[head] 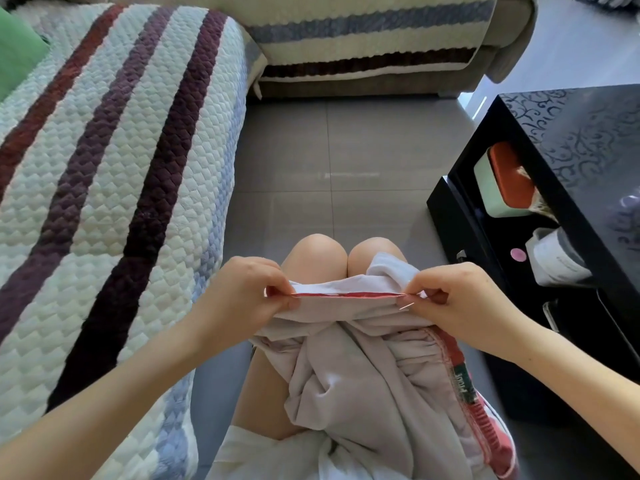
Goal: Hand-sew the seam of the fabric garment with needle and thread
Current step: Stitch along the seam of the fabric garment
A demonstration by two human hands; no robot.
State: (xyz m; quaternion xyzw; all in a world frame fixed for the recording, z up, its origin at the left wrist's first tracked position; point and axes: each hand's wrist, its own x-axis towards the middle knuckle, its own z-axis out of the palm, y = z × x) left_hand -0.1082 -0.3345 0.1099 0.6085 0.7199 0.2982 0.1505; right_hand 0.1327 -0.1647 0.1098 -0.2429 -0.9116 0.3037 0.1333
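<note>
Pale pinkish-white fabric garment [349,375] lies bunched on your lap and hangs down over your thighs, and its upper part is lifted just in front of your bare knees [315,254]. You hold its red-edged seam [346,294] stretched in a nearly straight line between both hands. Your left hand [242,292] is closed, and its fingers and thumb pinch the left end of the seam. Your right hand [460,299] is also closed and pinches the right end. A thin silver needle [406,306] shows as a short slanted line just under the right thumb; how it is held I cannot tell, because most of it is hidden. The thread is too fine to make out. The fingertips of both hands are covered by folds of the cloth. The elastic waistband with red and green trim [460,372] runs down at your right side, and the print on it is not readable.

At your left is a quilted white sofa cover with dark red, purple and blue stripes [104,202], and a green cushion [17,53] is cut off by the frame edge. A second sofa part in beige with stripes [363,36] stands farther ahead. The floor is of grey tiles [346,150]. At your right is a glossy black table with an ornament pattern [571,140]. On its lower shelf you see a pale green box with an orange lid [502,181], a white jar [554,261] and a small pink round thing [517,254].
</note>
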